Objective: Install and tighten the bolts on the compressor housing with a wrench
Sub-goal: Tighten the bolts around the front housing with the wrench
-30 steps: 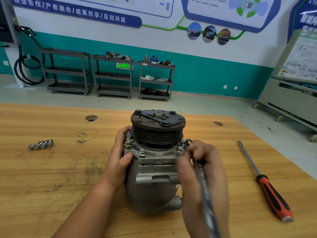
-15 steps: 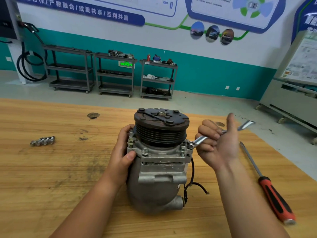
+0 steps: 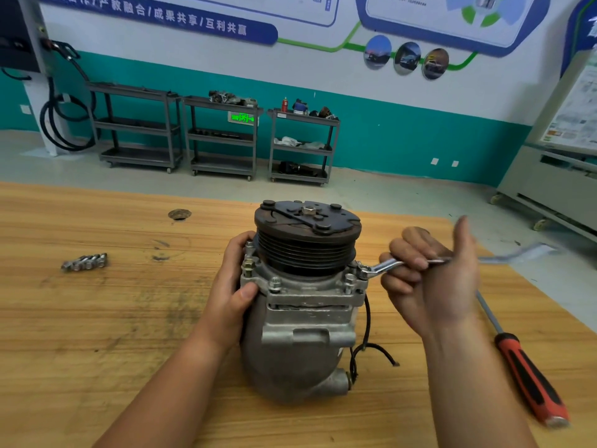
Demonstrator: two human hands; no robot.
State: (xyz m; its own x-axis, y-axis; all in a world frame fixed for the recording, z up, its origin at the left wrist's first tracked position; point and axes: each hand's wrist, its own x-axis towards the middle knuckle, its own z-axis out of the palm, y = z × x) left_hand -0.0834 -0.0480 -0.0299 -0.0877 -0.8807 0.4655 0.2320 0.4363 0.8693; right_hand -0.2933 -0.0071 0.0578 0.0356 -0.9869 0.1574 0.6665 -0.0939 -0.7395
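A grey metal compressor (image 3: 300,344) stands upright on the wooden table (image 3: 97,334), with a dark ribbed pulley (image 3: 307,244) on top. Several bolts (image 3: 274,282) sit in its flange. My left hand (image 3: 235,286) grips the flange's left side, thumb on the front. My right hand (image 3: 429,273) holds a silver wrench (image 3: 384,266) with curled fingers and raised thumb. The wrench's head sits on the bolt at the flange's right corner; its blurred tail sticks out to the right. Loose bolts (image 3: 84,261) lie at the left of the table.
A screwdriver (image 3: 523,370) with a red and black handle lies on the table at the right. A black wire (image 3: 366,344) trails from the compressor's right side. A round hole (image 3: 179,215) is in the tabletop at the back. Shelving carts stand on the floor beyond.
My right hand swung the wrench from in front of the compressor out to the right, with the head on the right corner bolt. My left hand stays on the flange.
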